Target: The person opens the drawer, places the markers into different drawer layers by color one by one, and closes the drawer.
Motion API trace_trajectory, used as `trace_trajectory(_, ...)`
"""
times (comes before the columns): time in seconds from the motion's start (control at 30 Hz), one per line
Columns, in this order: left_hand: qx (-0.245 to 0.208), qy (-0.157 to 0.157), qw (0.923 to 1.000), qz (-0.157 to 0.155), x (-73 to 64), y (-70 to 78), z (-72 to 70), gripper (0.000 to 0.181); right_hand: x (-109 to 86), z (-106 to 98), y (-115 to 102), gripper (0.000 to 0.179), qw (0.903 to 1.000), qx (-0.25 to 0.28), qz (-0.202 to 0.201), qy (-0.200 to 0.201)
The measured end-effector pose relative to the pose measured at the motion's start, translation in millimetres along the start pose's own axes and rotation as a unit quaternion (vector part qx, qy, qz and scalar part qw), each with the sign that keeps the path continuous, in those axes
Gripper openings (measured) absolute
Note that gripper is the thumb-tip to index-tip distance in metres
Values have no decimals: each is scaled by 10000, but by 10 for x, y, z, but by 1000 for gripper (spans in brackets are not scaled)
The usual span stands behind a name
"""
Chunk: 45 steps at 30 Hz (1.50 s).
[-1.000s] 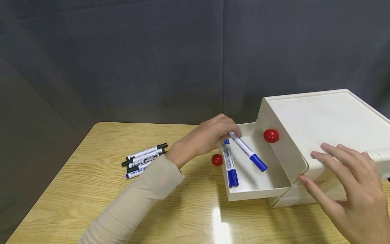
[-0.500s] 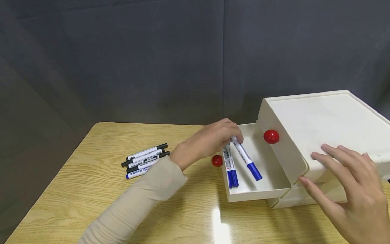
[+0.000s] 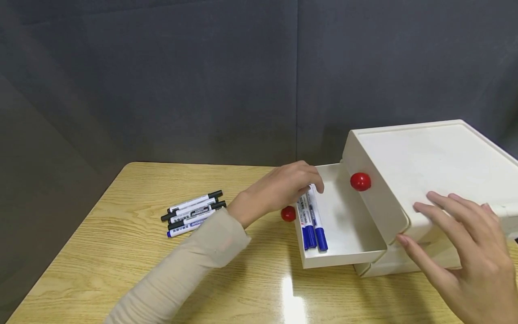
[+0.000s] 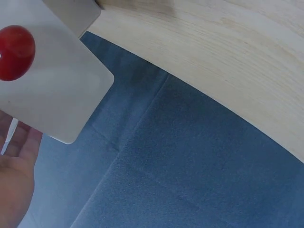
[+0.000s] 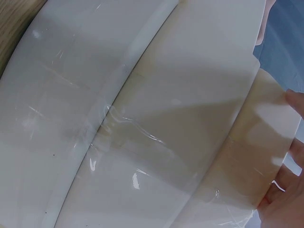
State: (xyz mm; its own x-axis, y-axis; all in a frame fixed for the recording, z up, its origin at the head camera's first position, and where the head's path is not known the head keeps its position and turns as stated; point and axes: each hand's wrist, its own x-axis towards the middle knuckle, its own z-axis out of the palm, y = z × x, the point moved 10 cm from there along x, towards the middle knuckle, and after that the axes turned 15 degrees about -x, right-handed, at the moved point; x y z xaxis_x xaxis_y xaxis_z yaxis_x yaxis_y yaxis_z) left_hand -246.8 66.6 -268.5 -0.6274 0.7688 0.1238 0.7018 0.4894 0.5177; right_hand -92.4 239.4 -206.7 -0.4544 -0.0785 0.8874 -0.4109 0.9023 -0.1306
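In the head view my left hand [image 3: 292, 185] is over the front end of the pulled-out white drawer [image 3: 344, 258]. Its fingers are loosely bent around the upper end of a blue-capped whiteboard marker [image 3: 316, 216], with a gap between fingertip and barrel. That marker lies in the drawer beside other blue-capped markers [image 3: 306, 225], their upper ends partly hidden by the hand. The left wrist view catches only part of the hand, below a drawer front. My right hand [image 3: 471, 243] rests with spread fingers on the front corner of the white drawer cabinet [image 3: 437, 153].
Several whiteboard markers [image 3: 194, 211], mostly black-capped, lie in a loose pile on the wooden table [image 3: 121, 270] at left. Red knobs stick out from the closed upper drawer [image 3: 360, 182] and the open one [image 3: 288, 213]. A dark cloth [image 3: 222, 90] hangs behind the table.
The blue-capped marker, earlier held tilted over the drawer, has come down and left to lie beside the others. My left hand has lowered slightly and its fingers have loosened. The right hand stays put.
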Motion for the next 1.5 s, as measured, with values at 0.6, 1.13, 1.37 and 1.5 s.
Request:
trace_trajectory(0.6,-430,361,9984,-56,-81,-75,-83,37,-14,10,19,66,9999,-57,36,-86)
trace_trajectory(1.13,-555,901,9942,-187,-309,-188,-269,38,-22,21,58,67,9999,-32,45,-154)
trace_trajectory(1.37,-617,1041,9921,-324,-473,-285,-337,40,-19,35,63,68,9998,-6,42,-216)
trace_trajectory(1.5,-607,1152,9910,-315,-570,-336,-371,40,-26,42,76,68,9996,-14,70,-278)
